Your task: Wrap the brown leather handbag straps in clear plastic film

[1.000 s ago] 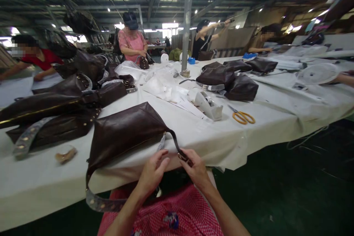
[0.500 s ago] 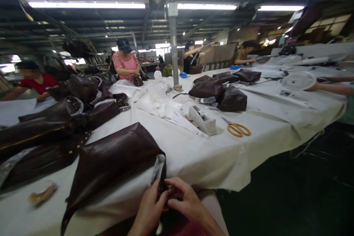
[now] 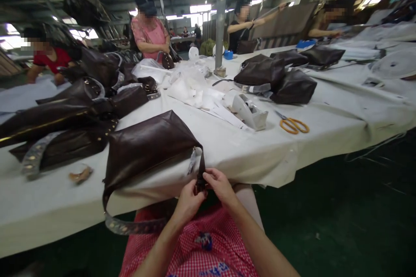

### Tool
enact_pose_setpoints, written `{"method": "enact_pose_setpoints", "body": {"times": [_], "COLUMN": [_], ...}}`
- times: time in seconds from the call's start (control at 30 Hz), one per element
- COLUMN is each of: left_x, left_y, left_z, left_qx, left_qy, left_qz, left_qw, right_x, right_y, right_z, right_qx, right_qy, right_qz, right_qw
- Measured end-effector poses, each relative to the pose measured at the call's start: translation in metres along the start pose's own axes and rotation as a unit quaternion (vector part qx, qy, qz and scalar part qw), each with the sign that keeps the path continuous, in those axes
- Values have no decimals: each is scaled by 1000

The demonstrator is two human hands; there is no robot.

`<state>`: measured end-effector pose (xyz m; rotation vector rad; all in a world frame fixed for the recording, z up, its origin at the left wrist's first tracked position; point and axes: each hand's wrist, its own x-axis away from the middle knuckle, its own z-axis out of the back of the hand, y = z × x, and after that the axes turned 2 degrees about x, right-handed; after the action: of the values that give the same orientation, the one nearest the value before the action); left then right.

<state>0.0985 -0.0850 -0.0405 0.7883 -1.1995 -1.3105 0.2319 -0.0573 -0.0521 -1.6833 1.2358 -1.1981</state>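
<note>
A dark brown leather handbag (image 3: 149, 147) lies on its side at the table's near edge. From its right corner a short dark strap (image 3: 202, 162) hangs down over the edge. My left hand (image 3: 190, 201) has its fingers closed round the strap's lower end, while my right hand (image 3: 219, 184) pinches the same strap from the right. What lies between the fingertips is too small to make out. The bag's long studded strap (image 3: 133, 226), wrapped in clear film, loops from the left corner below the edge onto my lap.
More brown bags (image 3: 65, 114) are heaped at left, with others (image 3: 294, 86) at right. Orange-handled scissors (image 3: 294, 125) and a tape dispenser (image 3: 249, 112) lie beyond my hands. A post (image 3: 221, 17) rises from the white-covered table (image 3: 227, 156). Several people work around it.
My view has tipped downward, bringing the red checked apron and the studded strap into sight. Both hands stay at the strap's end, with the right fingers now closer around it.
</note>
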Motion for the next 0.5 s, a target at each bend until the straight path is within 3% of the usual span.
{"method": "enact_pose_setpoints", "body": {"times": [0.1, 0.2, 0.37, 0.5], "left_x": [4, 6, -11, -25], "left_y": [-3, 0, -1, -14], "left_z": [5, 13, 18, 17], "left_qx": [-125, -142, 47, 183], "left_qy": [5, -38, -115, -121], "left_qz": [-79, -124, -104, -77], "left_qw": [989, 981, 987, 973], "right_x": [-4, -6, -15, -21], "right_y": [2, 0, -14, -24], "right_z": [-2, 0, -4, -10], "right_qx": [-10, -10, 46, 70], "right_qy": [-3, -19, -16, -29], "right_qz": [-21, -45, 18, 34], "right_qw": [1000, 999, 999, 997]}}
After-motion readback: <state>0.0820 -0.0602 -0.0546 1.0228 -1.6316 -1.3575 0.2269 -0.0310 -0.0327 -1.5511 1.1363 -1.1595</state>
